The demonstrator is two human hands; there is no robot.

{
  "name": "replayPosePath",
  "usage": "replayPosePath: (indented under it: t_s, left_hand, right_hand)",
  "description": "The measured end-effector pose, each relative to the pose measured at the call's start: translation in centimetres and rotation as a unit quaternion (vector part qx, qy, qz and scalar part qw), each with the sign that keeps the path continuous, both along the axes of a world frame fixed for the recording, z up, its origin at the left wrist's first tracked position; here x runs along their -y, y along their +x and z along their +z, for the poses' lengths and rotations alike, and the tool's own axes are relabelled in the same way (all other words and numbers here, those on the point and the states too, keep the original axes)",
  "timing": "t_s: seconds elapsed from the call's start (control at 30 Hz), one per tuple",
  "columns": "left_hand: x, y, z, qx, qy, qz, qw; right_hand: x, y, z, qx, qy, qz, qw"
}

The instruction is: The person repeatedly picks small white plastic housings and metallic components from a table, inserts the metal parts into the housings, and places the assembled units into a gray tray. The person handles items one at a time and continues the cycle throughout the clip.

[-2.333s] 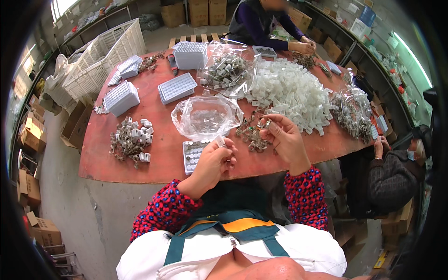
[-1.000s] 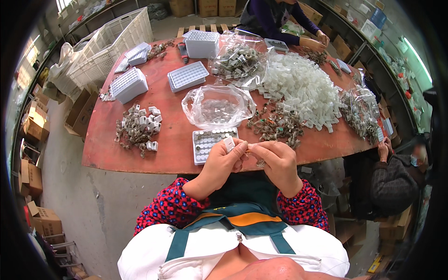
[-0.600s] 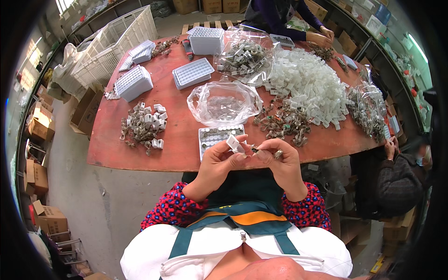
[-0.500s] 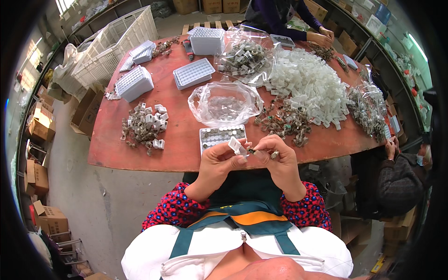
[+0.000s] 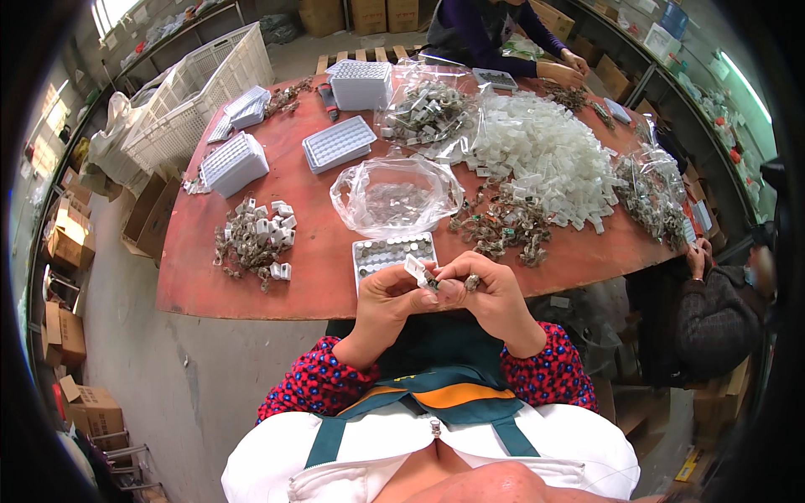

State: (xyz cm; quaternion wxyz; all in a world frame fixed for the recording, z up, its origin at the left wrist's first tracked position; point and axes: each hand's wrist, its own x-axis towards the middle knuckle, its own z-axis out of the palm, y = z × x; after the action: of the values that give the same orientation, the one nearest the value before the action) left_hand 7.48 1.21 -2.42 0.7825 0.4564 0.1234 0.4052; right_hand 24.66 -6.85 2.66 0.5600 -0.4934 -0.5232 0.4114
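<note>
at a worn red tabletop [image 5: 189, 268], from left to right: a large white perforated plastic crate [image 5: 159, 138] stands beyond the table's left edge; a stack of pale, dimpled plastic trays [image 5: 236, 168] sits near that edge, with a loose pile of white plastic housings and grey-brown wires [image 5: 251, 239] nearer the person. farther right, a short stack of pale rectangular trays [image 5: 340, 144] lies before a taller pale tray stack [image 5: 360, 88], and a crumpled clear plastic bag [image 5: 394, 201] gapes just beyond a white compartmented tray [image 5: 375, 252] set with small round pieces. over the table's near edge, the person's left hand [image 5: 381, 300] has its thumb and fingers closed around a small white plastic housing [image 5: 416, 270], held tilted just in front of the compartmented tray. beside it, touching or nearly so, the right hand [image 5: 495, 293] pinches a small part with a coiled grey-brown wire [image 5: 471, 283] between thumb and fingertips; whether that part sits inside the housing cannot be told. beyond the right hand lies a tangled heap of brown wires [image 5: 503, 222], against a broad mound of translucent white plastic pieces [image 5: 545, 159]. a co-worker in purple sleeves [image 5: 470, 29] works at the far side; another in a dark grey top [image 5: 713, 314] sits at right.
</note>
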Motion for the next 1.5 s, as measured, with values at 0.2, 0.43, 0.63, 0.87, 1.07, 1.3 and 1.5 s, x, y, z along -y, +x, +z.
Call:
replayPosePath:
  t_s: [0.2, 0.43, 0.63, 0.87, 1.07, 1.3, 1.5]
  left_hand:
    - [0.0, 0.0, 0.4, -0.068, 0.038, 0.028, 0.997]
    - [1.3, 0.0, 1.7, -0.070, -0.013, 0.028, 0.997]
    - [1.2, -0.4, 2.2, -0.114, -0.032, 0.057, 0.991]
    - [0.8, -0.7, 2.5, -0.052, -0.098, 0.054, 0.992]
    - [1.0, -0.7, 3.2, -0.051, -0.048, 0.079, 0.994]
    - [0.7, -1.1, 3.0, -0.036, -0.050, 0.067, 0.996]
    - [0.5, -1.5, 2.7, -0.049, -0.004, 0.065, 0.997]
  right_hand:
    - [0.3, -0.1, 0.4, 0.123, 0.050, -0.017, 0.991]
    - [1.3, -0.9, -0.6, 0.155, 0.130, -0.044, 0.978]
    - [1.3, -1.4, -1.6, 0.048, 0.069, -0.068, 0.994]
    - [0.2, -1.1, 0.4, 0.224, 0.224, -0.157, 0.935]
    - [-0.8, -1.3, 1.9, 0.287, 0.101, -0.115, 0.946]
    - [-0.7, -1.7, 0.6, 0.156, 0.016, -0.060, 0.986]
    - [-0.7, -1.8, 0.0, 0.004, -0.049, -0.010, 0.999]
